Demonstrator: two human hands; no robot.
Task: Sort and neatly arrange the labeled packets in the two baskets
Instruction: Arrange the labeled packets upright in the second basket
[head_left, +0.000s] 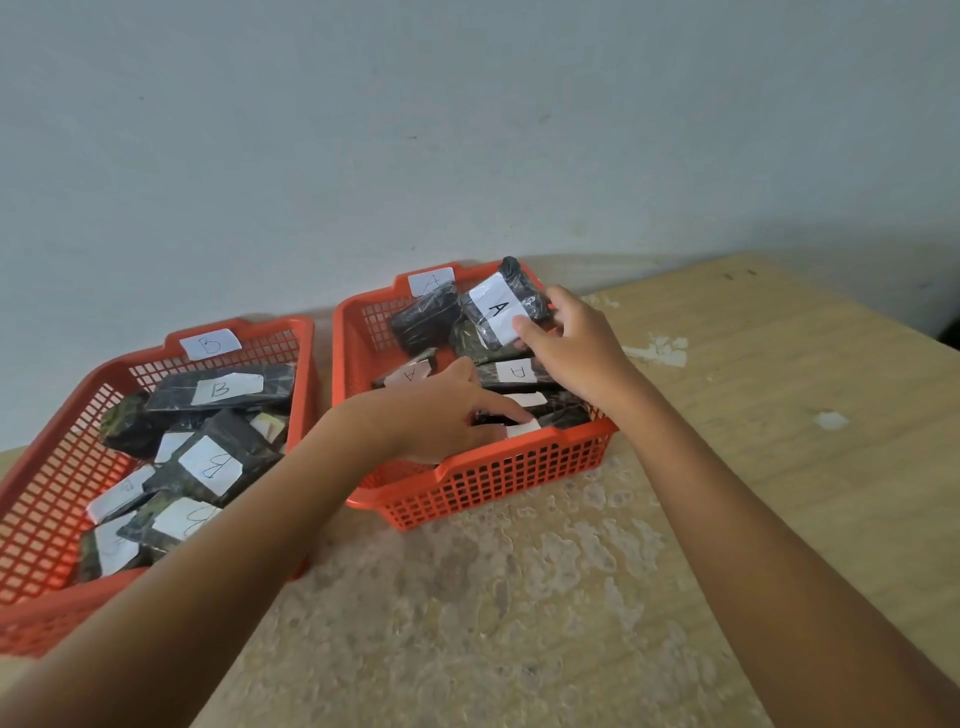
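I have both hands in the A basket (498, 470), right of centre in the frame, beside the B basket (52, 457) at lower left. My right hand (574, 340) pinches the edge of an A packet (498, 312) propped at the far end, thumb on its label. My left hand (441, 415) lies flat with fingers spread on the near packets (550, 410), pressing rather than gripping.

To do this well, I would lay the propped packet flat, label up, square to its neighbours, with the left hand steadying the row so it does not shift.

Several labels are hard to read: 1 near label is partly under my fingers, some B packets (213, 462) overlap, and the B basket is cut off by the frame's left edge. I cannot tell how many packets lie underneath.
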